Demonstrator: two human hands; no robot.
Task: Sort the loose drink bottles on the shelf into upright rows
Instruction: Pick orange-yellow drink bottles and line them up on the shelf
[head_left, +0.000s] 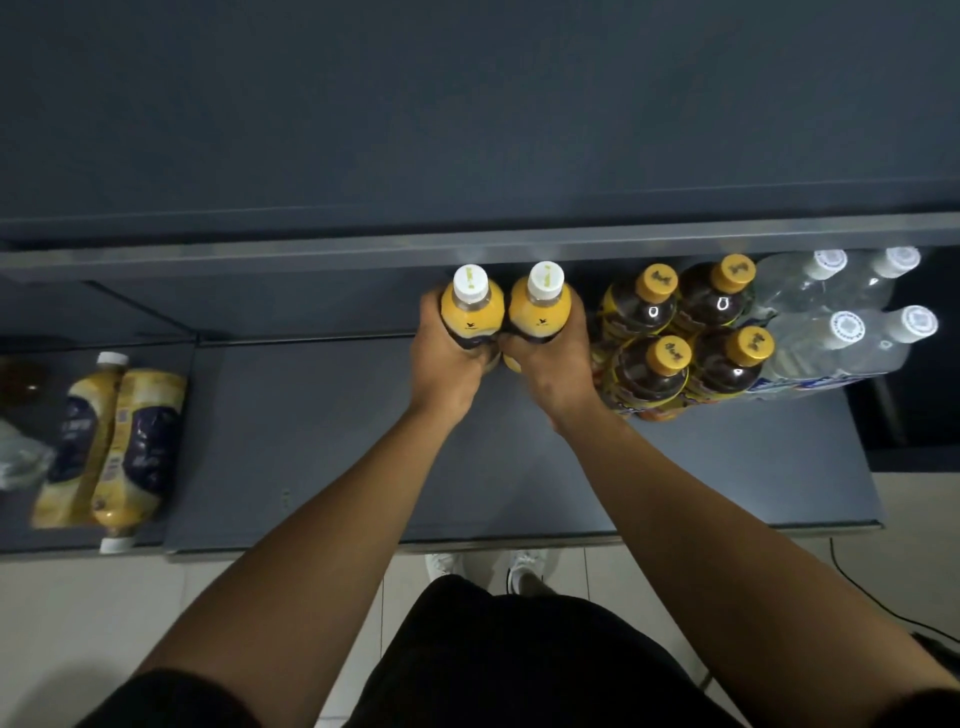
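Fingers (430, 318) of the left hand (447, 364) curl round one upright, white-capped juice bottle (471, 307). The right hand (551, 366) grips its twin (541, 305) just beside it, at the back of the grey shelf (311, 441). Pale floor tiles (78, 623) lie below. Two yellow bottles (111, 447) lie flat at left. Dark bottles (675, 338) with orange caps and water bottles (841, 327) stand in rows at right. The labels are too blurred to read.

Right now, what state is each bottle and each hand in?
Left yellow plastic juice bottle with white cap: upright, capped, gripped by left hand.
Right yellow juice bottle: upright, capped, gripped by right hand.
Four dark plastic bottles, orange caps: upright, two rows.
Four clear plastic water bottles: upright, capped.
Two yellow juice bottles, far left: lying on their sides.
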